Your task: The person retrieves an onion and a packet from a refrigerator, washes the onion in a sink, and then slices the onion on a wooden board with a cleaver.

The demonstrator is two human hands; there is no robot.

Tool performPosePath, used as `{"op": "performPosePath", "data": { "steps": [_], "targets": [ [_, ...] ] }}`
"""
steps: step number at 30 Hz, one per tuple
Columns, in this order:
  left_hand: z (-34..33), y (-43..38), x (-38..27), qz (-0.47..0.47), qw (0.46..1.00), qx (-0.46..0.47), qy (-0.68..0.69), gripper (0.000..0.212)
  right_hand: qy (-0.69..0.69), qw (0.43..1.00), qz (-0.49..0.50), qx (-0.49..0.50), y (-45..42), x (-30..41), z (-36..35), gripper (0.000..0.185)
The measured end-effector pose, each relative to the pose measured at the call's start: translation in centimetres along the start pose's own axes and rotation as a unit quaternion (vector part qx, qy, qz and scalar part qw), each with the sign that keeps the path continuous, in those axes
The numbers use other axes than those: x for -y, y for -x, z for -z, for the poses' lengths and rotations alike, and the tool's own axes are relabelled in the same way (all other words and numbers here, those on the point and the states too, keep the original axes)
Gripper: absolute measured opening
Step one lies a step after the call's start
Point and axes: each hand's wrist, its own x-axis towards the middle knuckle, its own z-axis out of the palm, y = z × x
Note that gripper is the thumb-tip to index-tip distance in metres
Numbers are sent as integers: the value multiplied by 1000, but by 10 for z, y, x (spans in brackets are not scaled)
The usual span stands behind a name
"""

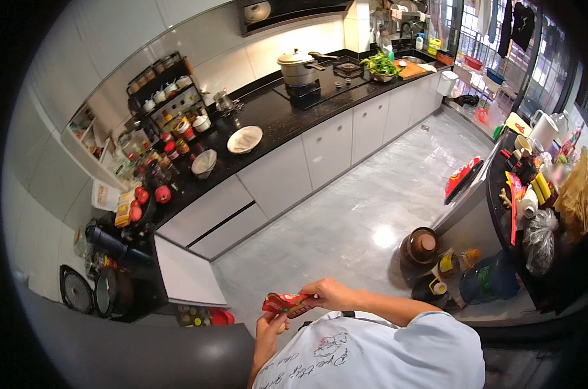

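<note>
A red printed food packet (283,302) is held in front of my chest, above the grey floor. My right hand (333,293) pinches its right end between thumb and fingers. Below its left part, my left hand (273,323) grips the lower edge with thumb and fingertips. Whether the packet is torn open cannot be made out. Beyond my hands, an open white cabinet door (189,272) stands out from the left counter, with jars and a red item (221,317) below it.
On the black counter (269,116), a lidded pot (296,68) stands over a lit burner. A white plate (245,139), a bowl (204,163) and leafy greens (381,65) are along it. At right, a brown crock (419,246) and bottles stand on the floor beside a cluttered counter.
</note>
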Motion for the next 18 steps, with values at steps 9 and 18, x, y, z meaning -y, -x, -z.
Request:
{"op": "performPosePath", "data": {
  "steps": [9, 18],
  "targets": [
    [-111, -164, -36, 61, 997, 53, 4, 19, -81, 911, -144, -378, 4, -89, 94, 29],
    [-163, -451, -97, -27, 998, 44, -20, 22, -49, 837, -346, -421, 17, -194, 183, 24]
  ]
}}
